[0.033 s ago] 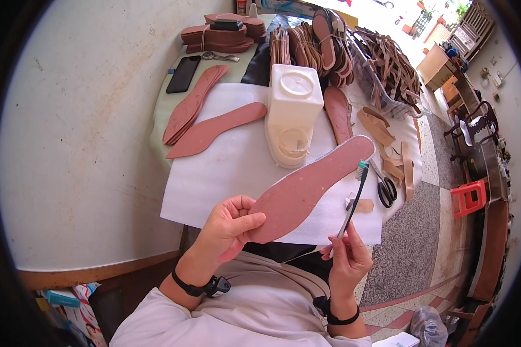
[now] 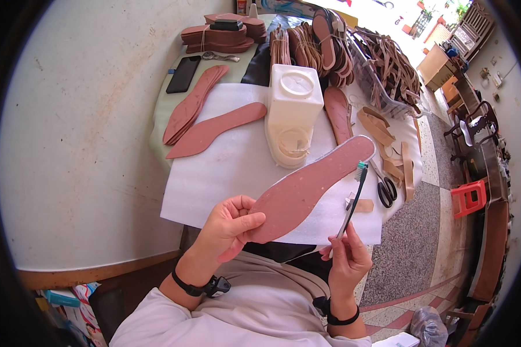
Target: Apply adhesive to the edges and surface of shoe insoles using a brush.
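Observation:
My left hand grips a reddish-brown insole by its wide end, thumb on top and fingers beneath. The insole slants up to the right over the white sheet. A toothbrush with green and white bristles is pinched in my right hand. Its bristle head is beside the insole's narrow end; I cannot tell whether they touch. Beyond the insole stands a white plastic container with an opening low at its near end. To its left lie a single insole and a small stack of insoles.
Black-handled scissors and tan leather strips lie at the right. Behind are a clear bin full of straps, bundled insoles, tied insole stacks, a phone and a watch. A red stool stands on the floor.

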A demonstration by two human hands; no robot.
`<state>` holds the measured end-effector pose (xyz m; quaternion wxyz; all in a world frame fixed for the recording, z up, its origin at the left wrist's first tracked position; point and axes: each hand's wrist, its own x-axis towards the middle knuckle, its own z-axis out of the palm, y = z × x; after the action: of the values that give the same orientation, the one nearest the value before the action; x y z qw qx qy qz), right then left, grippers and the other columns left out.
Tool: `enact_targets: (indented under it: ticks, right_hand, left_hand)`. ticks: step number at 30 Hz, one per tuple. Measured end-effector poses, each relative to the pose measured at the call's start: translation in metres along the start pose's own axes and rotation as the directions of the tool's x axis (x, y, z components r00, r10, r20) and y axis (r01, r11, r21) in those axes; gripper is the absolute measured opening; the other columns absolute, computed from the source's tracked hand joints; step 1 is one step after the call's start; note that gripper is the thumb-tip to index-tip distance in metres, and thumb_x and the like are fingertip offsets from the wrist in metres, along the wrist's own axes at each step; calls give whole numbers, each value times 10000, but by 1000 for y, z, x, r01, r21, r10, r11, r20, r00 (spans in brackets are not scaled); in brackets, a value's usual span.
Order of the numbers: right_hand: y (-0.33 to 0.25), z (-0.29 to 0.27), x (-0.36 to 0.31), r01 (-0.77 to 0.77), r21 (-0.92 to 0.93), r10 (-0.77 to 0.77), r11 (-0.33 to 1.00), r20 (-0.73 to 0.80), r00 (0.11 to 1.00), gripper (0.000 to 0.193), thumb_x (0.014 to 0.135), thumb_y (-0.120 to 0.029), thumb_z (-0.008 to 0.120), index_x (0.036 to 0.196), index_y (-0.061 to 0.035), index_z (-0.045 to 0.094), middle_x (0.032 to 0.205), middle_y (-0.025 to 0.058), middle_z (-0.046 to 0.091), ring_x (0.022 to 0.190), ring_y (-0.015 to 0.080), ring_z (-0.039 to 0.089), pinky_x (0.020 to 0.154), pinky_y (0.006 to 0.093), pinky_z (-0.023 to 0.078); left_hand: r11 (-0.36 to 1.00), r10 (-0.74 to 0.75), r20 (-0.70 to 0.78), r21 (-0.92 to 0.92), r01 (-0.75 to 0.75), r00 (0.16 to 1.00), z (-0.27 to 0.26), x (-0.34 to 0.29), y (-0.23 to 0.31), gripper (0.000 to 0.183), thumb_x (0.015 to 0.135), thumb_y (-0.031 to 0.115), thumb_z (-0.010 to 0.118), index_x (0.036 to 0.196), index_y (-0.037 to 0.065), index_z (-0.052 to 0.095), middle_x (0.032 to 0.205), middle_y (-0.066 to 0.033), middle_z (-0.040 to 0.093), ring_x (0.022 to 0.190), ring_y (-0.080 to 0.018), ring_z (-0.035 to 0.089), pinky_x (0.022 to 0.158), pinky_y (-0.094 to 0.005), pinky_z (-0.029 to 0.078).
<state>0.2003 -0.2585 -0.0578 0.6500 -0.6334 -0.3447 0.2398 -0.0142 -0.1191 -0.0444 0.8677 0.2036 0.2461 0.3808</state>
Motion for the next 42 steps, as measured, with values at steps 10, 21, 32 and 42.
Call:
enact_targets:
  ticks: [10,21,32,42]
  right_hand:
    - [7,-7,-7,86,-103,-78,991,83,993,426,893,152,684,1301,28,678,819,66,654,630,106,664,532,215,541]
    - [7,-19,-12,178,-169,-131,969,259,957,432,855,160,709,1268,35,696,838,129,700,625,135,691,553,240,543]
    - [9,-28,-18,204,-159,-132,966,374,918,434,835,171,712,1246,36,703,842,151,712,637,152,715,558,232,549]
    - [8,-25,-29,180,-133,-111,975,411,905,417,837,167,701,1235,42,707,863,155,716,665,162,723,583,243,565]
  left_hand:
    - [998,-24,-6,60,24,1000,3,-2,4,183,956,-17,692,1116,-63,616,1038,-141,722,882,-178,750,806,-315,660]
    - [996,-7,-34,90,10,999,2,4,4,194,954,-3,705,1115,-68,620,1045,-140,715,893,-180,747,787,-329,668]
    - [995,19,-25,101,-16,1000,0,8,4,186,959,3,702,1114,-58,618,1033,-140,727,882,-170,747,786,-311,654]
    - [995,7,-28,97,-5,1000,-1,11,5,211,965,42,713,1122,-60,615,1052,-136,716,886,-179,750,762,-328,668]
